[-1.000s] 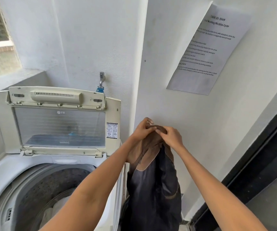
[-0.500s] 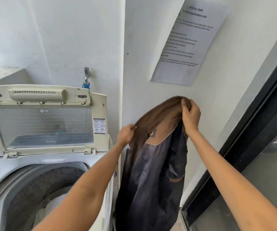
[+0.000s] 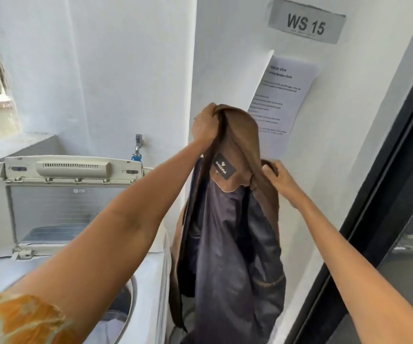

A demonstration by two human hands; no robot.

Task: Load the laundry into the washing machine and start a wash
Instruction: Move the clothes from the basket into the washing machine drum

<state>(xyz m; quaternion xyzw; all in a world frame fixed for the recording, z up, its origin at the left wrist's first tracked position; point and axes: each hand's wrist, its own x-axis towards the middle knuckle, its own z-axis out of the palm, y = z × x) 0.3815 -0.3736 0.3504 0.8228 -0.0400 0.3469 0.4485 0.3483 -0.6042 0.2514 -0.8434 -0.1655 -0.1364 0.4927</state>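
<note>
A brown jacket (image 3: 227,244) with dark purple lining and a black neck label hangs in the air to the right of the washing machine (image 3: 148,276). My left hand (image 3: 204,126) grips its collar up high. My right hand (image 3: 278,177) grips the collar's other end, lower and to the right. The top-loader's lid (image 3: 66,194) stands open. Pale laundry (image 3: 112,327) lies in the drum, mostly hidden by my left arm.
A tap (image 3: 137,145) with a blue fitting sticks out of the wall behind the machine. A printed sheet (image 3: 282,95) and a "WS 15" sign (image 3: 306,22) hang on the white wall. A dark door frame (image 3: 364,219) runs down the right. A window ledge (image 3: 16,142) is at left.
Both hands have raised the jacket and spread its collar. My left hand went up to the top; my right hand dropped lower and rightward. The view tilted upward.
</note>
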